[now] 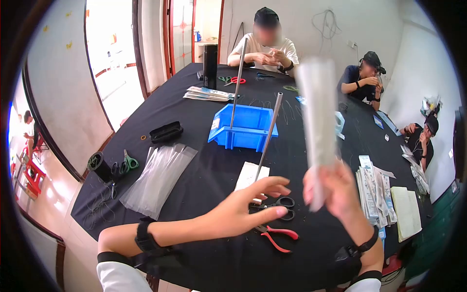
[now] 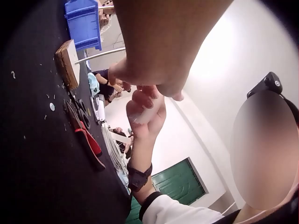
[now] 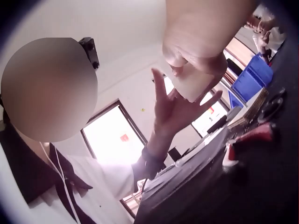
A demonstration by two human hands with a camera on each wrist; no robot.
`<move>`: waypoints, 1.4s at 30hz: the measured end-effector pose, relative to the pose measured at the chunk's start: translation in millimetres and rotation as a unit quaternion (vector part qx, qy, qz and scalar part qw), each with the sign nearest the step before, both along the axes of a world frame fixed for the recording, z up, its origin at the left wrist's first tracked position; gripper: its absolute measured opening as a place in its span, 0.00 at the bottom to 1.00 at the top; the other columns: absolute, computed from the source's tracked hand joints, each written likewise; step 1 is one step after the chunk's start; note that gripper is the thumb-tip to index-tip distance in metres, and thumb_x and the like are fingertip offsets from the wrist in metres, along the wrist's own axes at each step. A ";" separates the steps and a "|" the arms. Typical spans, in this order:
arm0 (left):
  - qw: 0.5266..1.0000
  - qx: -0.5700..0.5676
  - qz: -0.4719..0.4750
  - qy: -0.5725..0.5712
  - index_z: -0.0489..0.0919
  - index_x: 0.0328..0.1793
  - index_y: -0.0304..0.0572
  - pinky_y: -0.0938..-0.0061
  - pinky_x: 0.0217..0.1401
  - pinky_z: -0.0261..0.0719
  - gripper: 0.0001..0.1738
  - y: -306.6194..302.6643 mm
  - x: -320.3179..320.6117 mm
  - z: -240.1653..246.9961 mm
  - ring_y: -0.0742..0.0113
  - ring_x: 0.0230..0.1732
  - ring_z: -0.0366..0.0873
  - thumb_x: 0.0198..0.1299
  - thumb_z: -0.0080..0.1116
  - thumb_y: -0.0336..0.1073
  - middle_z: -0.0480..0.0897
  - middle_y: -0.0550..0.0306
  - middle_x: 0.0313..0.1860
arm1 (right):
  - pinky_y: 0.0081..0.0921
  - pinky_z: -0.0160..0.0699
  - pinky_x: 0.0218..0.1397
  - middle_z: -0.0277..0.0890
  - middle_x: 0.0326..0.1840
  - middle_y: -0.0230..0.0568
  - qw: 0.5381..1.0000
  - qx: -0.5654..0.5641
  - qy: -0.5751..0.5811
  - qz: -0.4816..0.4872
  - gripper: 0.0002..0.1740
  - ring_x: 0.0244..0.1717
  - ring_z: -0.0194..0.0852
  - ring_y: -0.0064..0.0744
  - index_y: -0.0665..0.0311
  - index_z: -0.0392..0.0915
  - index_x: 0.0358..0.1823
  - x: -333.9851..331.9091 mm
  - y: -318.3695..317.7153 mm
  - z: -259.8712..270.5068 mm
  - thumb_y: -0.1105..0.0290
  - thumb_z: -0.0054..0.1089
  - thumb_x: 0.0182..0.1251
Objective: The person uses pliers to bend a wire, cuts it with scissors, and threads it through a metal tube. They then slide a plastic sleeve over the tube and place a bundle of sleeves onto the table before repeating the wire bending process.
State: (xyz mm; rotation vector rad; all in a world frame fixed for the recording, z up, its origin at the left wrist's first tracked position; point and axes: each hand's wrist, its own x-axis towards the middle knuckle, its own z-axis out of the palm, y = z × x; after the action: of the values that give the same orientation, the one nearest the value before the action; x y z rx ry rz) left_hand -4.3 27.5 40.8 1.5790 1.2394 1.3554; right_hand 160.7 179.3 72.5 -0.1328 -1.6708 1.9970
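My right hand (image 1: 335,187) grips the lower end of a long, whitish translucent plastic sleeve (image 1: 318,107), which stands upright and is blurred in the head view. In the right wrist view the sleeve's end (image 3: 194,84) shows below that hand. To its left my left hand (image 1: 255,199) is held over the table with thumb and fingers spread, holding nothing. Beneath the left hand lie black-handled scissors (image 1: 287,207) and red-handled pliers (image 1: 277,238). A metal rod (image 1: 270,131) rises from a wooden block (image 1: 248,180) just beyond the left hand.
A blue bin (image 1: 248,127) stands mid-table with a second rod (image 1: 238,82) beside it. Clear plastic sleeves (image 1: 158,180) lie at left, near green-handled scissors (image 1: 129,163). Packaged strips (image 1: 372,190) and a pad (image 1: 406,214) lie at right. Several people sit around the table.
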 end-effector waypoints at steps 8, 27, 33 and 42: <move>0.984 -0.119 0.108 -0.078 0.75 0.48 0.33 0.81 0.39 0.77 0.12 7.0 -46.0 -18.7 0.76 0.33 0.77 0.68 0.45 0.34 0.80 0.58 0.32 | 0.22 0.76 0.20 0.75 0.28 0.43 0.944 0.159 -0.283 -0.050 0.17 0.19 0.75 0.27 0.73 0.68 0.46 -33.8 103.0 41.8 0.66 0.53 0.63; 0.967 -0.193 0.059 -0.158 0.75 0.50 0.35 0.79 0.39 0.78 0.13 7.5 -63.5 -46.9 0.74 0.33 0.78 0.65 0.48 0.35 0.79 0.59 0.30 | 0.24 0.78 0.18 0.78 0.28 0.48 0.783 0.299 -0.519 0.166 0.13 0.22 0.80 0.32 0.69 0.70 0.36 -185.5 152.5 48.3 0.70 0.61 0.53; 0.965 -0.194 0.043 -0.170 0.75 0.51 0.35 0.78 0.39 0.77 0.13 7.2 -65.0 -47.9 0.74 0.33 0.77 0.65 0.48 0.35 0.79 0.59 0.31 | 0.23 0.79 0.24 0.77 0.33 0.44 0.780 0.331 -0.513 0.140 0.21 0.25 0.81 0.33 0.68 0.74 0.44 -203.0 147.3 43.3 0.65 0.66 0.51; 0.965 -0.203 0.039 -0.161 0.75 0.51 0.35 0.78 0.40 0.77 0.14 8.7 -66.4 -46.8 0.73 0.33 0.78 0.65 0.48 0.35 0.79 0.59 0.30 | 0.24 0.72 0.35 0.78 0.30 0.37 0.788 0.474 -0.393 0.025 0.16 0.31 0.74 0.26 0.64 0.82 0.35 -204.5 173.4 10.2 0.60 0.67 0.49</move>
State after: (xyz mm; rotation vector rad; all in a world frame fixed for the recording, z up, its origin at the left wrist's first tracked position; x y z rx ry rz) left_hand -70.7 36.2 -6.0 0.9927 1.2842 1.2480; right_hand -43.8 352.7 82.6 -0.6021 -3.0182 0.8847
